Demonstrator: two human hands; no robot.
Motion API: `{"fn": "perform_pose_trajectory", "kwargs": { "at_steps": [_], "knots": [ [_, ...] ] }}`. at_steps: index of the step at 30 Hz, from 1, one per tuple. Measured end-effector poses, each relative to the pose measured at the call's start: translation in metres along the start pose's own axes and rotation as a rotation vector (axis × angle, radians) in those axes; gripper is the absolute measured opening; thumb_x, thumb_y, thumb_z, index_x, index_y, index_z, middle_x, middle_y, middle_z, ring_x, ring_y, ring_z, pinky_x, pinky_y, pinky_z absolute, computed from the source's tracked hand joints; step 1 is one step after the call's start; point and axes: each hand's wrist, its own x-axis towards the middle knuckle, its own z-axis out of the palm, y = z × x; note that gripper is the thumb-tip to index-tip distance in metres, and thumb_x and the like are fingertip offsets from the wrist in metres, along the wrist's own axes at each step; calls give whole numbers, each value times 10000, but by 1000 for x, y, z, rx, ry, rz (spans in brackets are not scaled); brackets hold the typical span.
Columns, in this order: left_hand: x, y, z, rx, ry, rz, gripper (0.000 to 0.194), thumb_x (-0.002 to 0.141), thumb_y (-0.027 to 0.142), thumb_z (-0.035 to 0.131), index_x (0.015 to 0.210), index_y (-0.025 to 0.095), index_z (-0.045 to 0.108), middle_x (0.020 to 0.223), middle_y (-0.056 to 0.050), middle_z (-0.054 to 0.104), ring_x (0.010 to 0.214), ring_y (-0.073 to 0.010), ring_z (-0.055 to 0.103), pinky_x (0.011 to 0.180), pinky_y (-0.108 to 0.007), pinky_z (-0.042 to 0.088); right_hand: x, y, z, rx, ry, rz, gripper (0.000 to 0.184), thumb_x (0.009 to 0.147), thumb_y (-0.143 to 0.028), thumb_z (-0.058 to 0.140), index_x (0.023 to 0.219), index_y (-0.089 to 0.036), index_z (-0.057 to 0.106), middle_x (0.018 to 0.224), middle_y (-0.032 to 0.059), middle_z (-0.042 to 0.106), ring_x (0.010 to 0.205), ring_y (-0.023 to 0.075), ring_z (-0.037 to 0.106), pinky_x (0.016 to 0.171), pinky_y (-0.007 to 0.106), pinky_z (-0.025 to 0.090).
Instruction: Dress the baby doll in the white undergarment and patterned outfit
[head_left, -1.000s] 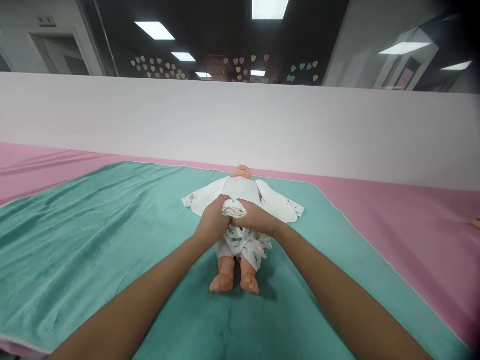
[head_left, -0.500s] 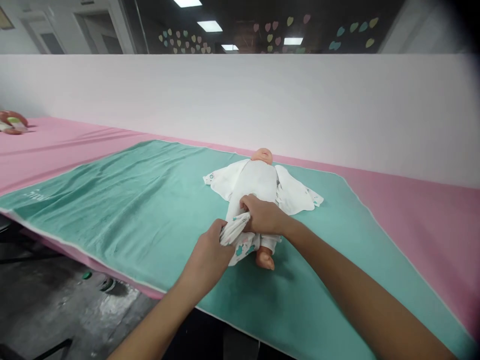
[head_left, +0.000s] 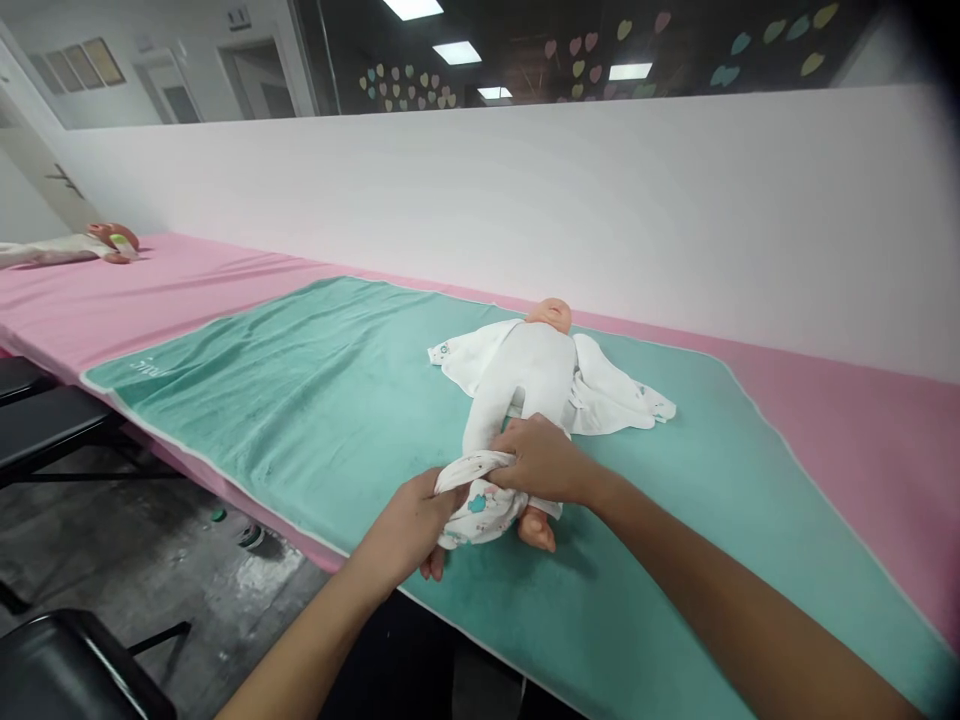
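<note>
A baby doll [head_left: 551, 314] lies on its back on a green towel [head_left: 337, 400], its head toward the wall. It has a white body suit, and a white patterned garment [head_left: 480, 515] is bunched around its lower legs. My left hand [head_left: 416, 520] grips the garment's edge on the left, near the doll's foot. With closed fingers, my right hand [head_left: 544, 460] holds the same cloth between the doll's legs. One doll foot [head_left: 537, 529] sticks out below the cloth. White sleeves [head_left: 615, 395] spread out on both sides of the doll's trunk.
Beneath the towel is a pink sheet [head_left: 247, 265] covering the table. Another doll [head_left: 112, 240] lies at the far left. A white wall [head_left: 487, 190] runs along the back edge. Black chairs [head_left: 60, 425] stand at the left, over a grey floor.
The view has swung left, bringing the chairs in. The cloth has been pulled wider between my hands and lower, and more of the doll's upper legs shows.
</note>
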Motion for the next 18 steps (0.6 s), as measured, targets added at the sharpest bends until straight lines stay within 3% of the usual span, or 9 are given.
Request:
{"fn": "perform_pose_trajectory", "kwargs": {
  "at_steps": [8, 13, 18],
  "knots": [
    [4, 1, -3, 188, -65, 26, 216, 730, 335, 485, 851, 182, 577, 454, 36, 502, 265, -112, 446, 266, -190, 305, -4, -4, -2, 37, -53, -60, 67, 676, -282, 576, 660, -218, 564, 619, -15, 552, 716, 172, 495, 721, 314, 272],
    [0, -3, -5, -26, -38, 123, 154, 718, 251, 498, 852, 189, 544, 584, 34, 504, 429, -97, 483, 348, -175, 350, -6, 1, -10, 199, -68, -16, 122, 671, -319, 606, 698, -208, 564, 753, -14, 564, 770, 173, 503, 726, 310, 316],
    [6, 6, -2, -318, -66, 230, 209, 725, 242, 523, 922, 176, 545, 705, 19, 518, 584, -95, 471, 463, -177, 371, -9, 7, -17, 514, -135, 25, 246, 680, -384, 631, 845, -204, 598, 813, -8, 590, 754, 174, 530, 611, 265, 357]
  ]
}}
